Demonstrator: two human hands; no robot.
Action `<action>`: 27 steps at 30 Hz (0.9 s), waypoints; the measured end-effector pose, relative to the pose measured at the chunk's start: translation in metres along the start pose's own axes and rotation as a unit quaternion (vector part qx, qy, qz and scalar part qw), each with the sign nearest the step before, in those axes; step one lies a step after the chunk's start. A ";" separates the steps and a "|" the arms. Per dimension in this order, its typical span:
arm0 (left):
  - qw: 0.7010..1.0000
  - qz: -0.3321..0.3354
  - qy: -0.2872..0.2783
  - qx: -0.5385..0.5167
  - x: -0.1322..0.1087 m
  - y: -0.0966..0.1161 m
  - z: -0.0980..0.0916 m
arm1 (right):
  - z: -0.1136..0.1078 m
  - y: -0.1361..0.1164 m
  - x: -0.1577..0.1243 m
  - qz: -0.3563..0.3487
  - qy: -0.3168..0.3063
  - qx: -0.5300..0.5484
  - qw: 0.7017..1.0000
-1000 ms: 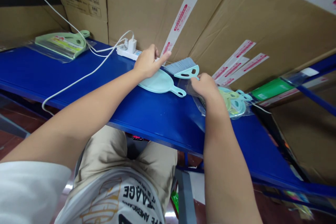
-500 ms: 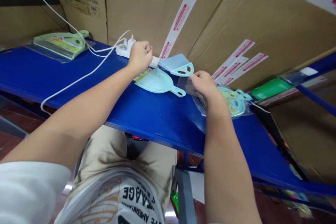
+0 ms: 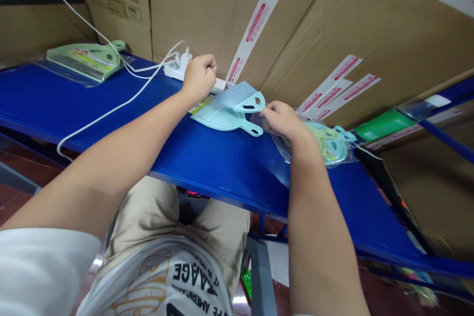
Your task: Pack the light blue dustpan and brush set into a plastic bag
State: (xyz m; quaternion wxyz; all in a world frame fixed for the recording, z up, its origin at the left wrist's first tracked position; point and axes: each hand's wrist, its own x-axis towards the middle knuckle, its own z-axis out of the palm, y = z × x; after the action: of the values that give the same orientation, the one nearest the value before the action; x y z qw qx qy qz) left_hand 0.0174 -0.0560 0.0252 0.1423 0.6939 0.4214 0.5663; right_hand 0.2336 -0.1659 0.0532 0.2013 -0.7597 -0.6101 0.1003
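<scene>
My right hand [image 3: 283, 117] is closed at the handle end of a light-blue hand brush [image 3: 250, 100], fingertips pinched against it. The brush's bristles point left, over a matching light-blue dustpan [image 3: 220, 117] on the blue shelf. A yellow label [image 3: 202, 104] shows at the dustpan's left edge. Above that edge my left hand [image 3: 200, 77] is curled shut, in front of a white power strip [image 3: 174, 73]; whatever its fingers hold, if anything, is hidden. Clear plastic wrap [image 3: 280, 144] lies under and beside my right hand.
More dustpan sets [image 3: 333, 145] lie right of my right forearm. A wrapped green dustpan set [image 3: 87, 60] lies far left. White cables [image 3: 107, 113] cross the blue shelf [image 3: 207, 163]. Cardboard boxes [image 3: 207, 10] stand behind, and a green package [image 3: 385, 126] is at the right.
The brush has moved left and slightly down, so it overlaps the dustpan more. My right hand has shifted a little left with it. My left hand stays nearly in place.
</scene>
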 end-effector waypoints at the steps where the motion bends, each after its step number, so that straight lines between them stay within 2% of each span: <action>1: 1.000 -0.001 0.001 -0.004 0.000 -0.001 0.000 | -0.001 -0.002 -0.002 0.002 -0.005 0.001 1.000; 10: 1.000 -0.007 -0.004 -0.022 0.003 -0.009 0.000 | -0.002 -0.013 -0.009 -0.017 -0.059 0.030 0.998; 14: 0.999 -0.023 -0.013 -0.029 0.008 -0.013 0.000 | 0.004 -0.016 -0.010 -0.063 -0.055 0.020 0.996; 18: 0.998 -0.041 -0.026 -0.032 0.011 -0.013 -0.002 | 0.007 -0.019 -0.012 -0.079 -0.052 -0.002 0.995; 24: 0.999 -0.040 0.008 -0.036 0.010 -0.016 0.002 | 0.009 -0.017 -0.012 -0.112 -0.046 -0.019 0.992; 27: 0.998 -0.053 0.007 -0.039 0.010 -0.018 0.003 | 0.014 -0.016 -0.011 -0.126 -0.053 -0.040 0.990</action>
State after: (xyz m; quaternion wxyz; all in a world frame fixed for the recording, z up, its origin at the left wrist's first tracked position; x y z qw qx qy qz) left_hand 0.0128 -0.0369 0.0187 0.1961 0.6606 0.4366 0.5784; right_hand 0.2117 -0.1714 0.0464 0.1492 -0.6781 -0.7140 0.0901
